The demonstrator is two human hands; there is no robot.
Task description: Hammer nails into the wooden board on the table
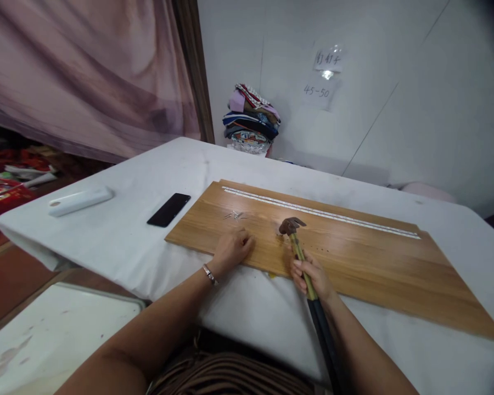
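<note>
My right hand (310,274) is wrapped round the handle of a claw hammer (297,249), fairly high up towards the head. The rusty hammer head sits just over a wooden board (374,263); whether it touches the wood I cannot tell. Resting on the near part of the board is my left hand (233,248), fingers curled in, with a bracelet at the wrist. Anything inside those fingers is hidden. Several loose nails (235,215) lie just beyond my left hand. Small dark dots (321,250) mark the board right of the hammer head.
Two pale strips (321,212) run along the board's far side. On the white-covered table (132,258), a black phone (168,209) and a white elongated object (81,201) lie left of the board. Folded clothes (252,120) are stacked by the wall. A white surface (61,329) stands lower left.
</note>
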